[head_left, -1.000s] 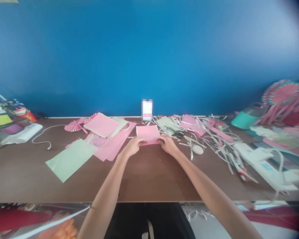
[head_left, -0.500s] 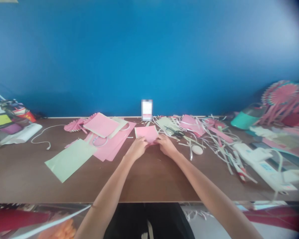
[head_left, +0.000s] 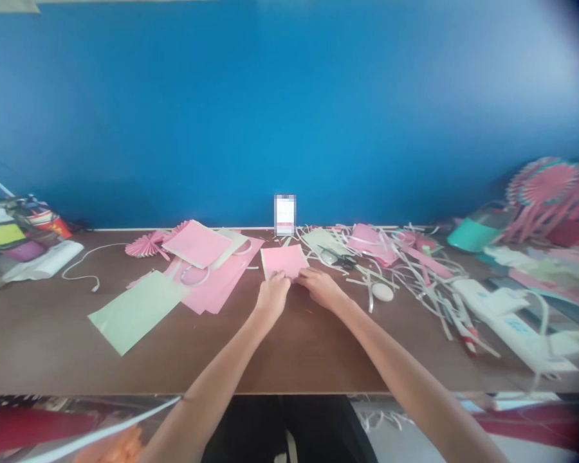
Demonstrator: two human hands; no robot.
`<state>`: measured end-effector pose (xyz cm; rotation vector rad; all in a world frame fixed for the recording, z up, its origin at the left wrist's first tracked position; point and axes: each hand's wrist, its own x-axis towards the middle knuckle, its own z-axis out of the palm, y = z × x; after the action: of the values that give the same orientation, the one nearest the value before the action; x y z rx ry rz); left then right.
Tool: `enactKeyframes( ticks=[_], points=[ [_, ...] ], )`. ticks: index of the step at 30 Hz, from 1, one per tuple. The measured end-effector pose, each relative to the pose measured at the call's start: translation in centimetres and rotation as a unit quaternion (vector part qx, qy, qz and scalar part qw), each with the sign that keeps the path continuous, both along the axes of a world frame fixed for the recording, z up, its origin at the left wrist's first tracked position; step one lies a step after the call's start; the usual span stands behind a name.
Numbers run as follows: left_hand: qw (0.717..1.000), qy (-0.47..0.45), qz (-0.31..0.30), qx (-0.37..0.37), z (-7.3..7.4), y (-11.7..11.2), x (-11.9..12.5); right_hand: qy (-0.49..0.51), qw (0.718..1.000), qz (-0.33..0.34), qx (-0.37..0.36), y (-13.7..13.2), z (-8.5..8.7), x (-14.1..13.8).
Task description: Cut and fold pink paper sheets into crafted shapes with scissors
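Note:
A small pink sheet of paper (head_left: 284,258) with a pale border lies on the brown table in front of me. My left hand (head_left: 274,289) pinches its near edge with curled fingers. Close beside it, my right hand (head_left: 318,286) grips the same edge a little to the right. The fingertips of both hands nearly meet, and they cover the near edge, so any fold there is hidden. Just beyond the sheet, a phone with a lit, blurred screen (head_left: 285,215) stands against the blue wall.
Left are stacked pink sheets (head_left: 222,283), a pale green sheet (head_left: 137,312) and a pleated pink paper fan (head_left: 145,244). To the right lie tangled paper strips (head_left: 415,283), dark-handled scissors (head_left: 342,258), a white oval object (head_left: 383,292) and a white power strip (head_left: 511,328).
Both hands have drawn slightly nearer to me and closer together along the near edge. More of the pink sheet's face shows now.

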<state>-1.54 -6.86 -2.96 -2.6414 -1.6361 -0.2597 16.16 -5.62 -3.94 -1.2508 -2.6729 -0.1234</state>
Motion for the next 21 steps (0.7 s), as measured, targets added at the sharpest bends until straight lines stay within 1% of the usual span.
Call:
enactKeyframes(
  ticks=[2,5,8,13,17,21],
  points=[
    [1.000,0.014,0.020,0.006,-0.1,-0.7,0.6,0.000,1.000,-0.025,-0.015,-0.3,0.3,-0.3],
    [0.999,0.025,0.032,0.029,-0.4,-1.5,1.4,-0.004,0.998,-0.057,-0.039,-0.6,0.7,-0.4],
    [0.998,0.037,0.039,0.037,-0.7,-2.1,1.9,0.004,0.996,-0.065,-0.055,-0.7,1.1,-0.1],
    [0.997,0.036,0.045,0.059,-1.1,-2.7,2.2,0.013,0.997,-0.072,-0.030,-0.9,1.1,0.0],
    [0.997,0.014,0.054,0.046,-1.5,-2.8,2.1,0.008,0.998,-0.065,-0.011,-0.7,0.8,-0.2],
    [0.997,0.015,0.061,0.038,-1.4,-2.9,2.1,-0.002,0.998,-0.057,-0.006,-0.6,0.7,-0.4]
  ],
)
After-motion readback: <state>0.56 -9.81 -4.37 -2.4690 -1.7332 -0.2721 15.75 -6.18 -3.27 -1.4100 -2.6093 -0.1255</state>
